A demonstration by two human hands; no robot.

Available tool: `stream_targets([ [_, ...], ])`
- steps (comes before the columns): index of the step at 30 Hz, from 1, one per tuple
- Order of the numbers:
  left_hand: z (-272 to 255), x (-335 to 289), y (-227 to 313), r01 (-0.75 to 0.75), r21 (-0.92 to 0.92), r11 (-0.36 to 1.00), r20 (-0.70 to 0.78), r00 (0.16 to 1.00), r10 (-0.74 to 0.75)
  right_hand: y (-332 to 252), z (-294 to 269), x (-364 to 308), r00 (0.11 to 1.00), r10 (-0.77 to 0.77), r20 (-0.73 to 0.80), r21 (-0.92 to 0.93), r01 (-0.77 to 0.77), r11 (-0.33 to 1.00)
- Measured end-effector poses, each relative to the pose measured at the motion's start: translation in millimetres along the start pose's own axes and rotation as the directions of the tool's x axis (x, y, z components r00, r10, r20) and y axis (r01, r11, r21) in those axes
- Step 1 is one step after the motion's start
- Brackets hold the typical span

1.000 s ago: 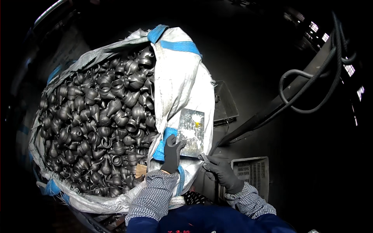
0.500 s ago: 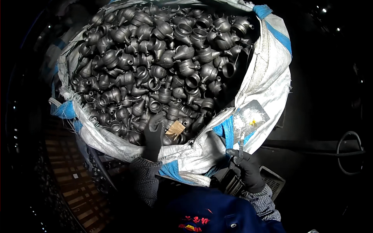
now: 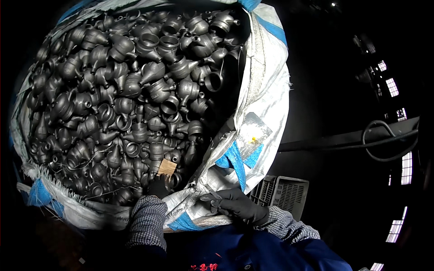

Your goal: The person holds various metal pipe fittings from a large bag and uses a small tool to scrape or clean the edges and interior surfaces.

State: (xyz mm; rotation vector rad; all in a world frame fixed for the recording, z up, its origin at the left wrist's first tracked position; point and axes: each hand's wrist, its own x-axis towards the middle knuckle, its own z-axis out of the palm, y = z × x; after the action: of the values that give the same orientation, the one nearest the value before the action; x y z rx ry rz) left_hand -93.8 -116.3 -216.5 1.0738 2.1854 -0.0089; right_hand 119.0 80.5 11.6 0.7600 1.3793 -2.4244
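A big white woven sack [image 3: 266,86] with blue straps is filled with dark grey metal fittings [image 3: 153,74], rounded bodies with open rims and narrow necks. My left hand [image 3: 158,186], in a dark glove, reaches over the near edge of the sack. Its fingertips are at the lower edge of a small brown cardboard piece [image 3: 167,168] lying on the fittings; whether they grip it is hard to see. Closed round a thin, light grey stick-like tool [image 3: 213,194] is my gloved right hand [image 3: 237,205], in front of the sack's near right side.
A clear pouch [image 3: 253,133] with a yellow spot hangs on the sack's right outer face. Grey plastic crates [image 3: 289,196] stand on the floor to the right. Beyond them a dark bar runs across, with a looped cable [image 3: 377,158].
My view has shifted right, so the sack appears further left. My left hand has gone from open beside the cardboard to its lower edge. My right hand has moved closer to the left one.
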Motion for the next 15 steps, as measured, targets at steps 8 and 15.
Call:
stream_targets([
  [8, 42, 11, -46, -0.083, -0.079, 0.993, -0.406, 0.913, 0.044, -6, 31, 5, 0.995, 0.074, -0.059, 0.067, -0.070, 0.995],
  [15, -102, -73, -10, -0.355, -0.918, -0.178, -0.353, 0.935, -0.041, 0, 41, 34, 0.965, -0.039, -0.259, -0.056, 0.025, 0.998],
])
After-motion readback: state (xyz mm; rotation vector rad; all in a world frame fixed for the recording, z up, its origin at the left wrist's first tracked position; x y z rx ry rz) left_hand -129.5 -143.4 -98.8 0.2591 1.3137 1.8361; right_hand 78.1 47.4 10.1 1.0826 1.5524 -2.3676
